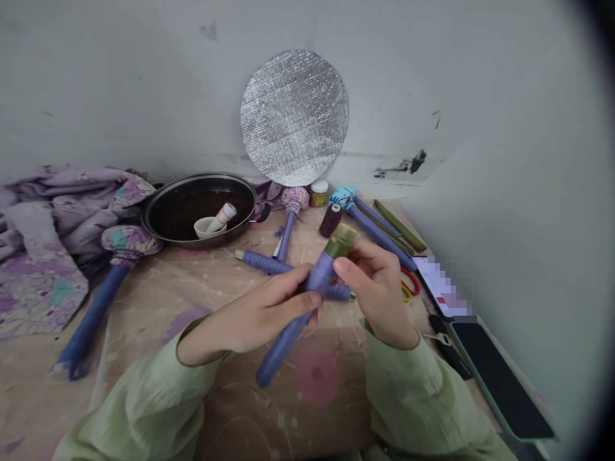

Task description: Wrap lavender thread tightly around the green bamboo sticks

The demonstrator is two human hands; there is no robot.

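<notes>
We hold the stick slanted above the counter, our left hand closed around its middle, our right hand pinching near the top. Most of the purple wrapping looks done; only the green end is bare. A wound rod lies crosswise beyond, likeliest to get in our way. Farther out: spool, pan, padded mallet.

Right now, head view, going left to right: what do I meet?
Cloth-headed purple stick → dark pan → left hand → dark thread spool → right hand → lit phone → dark-screened phone.
</notes>
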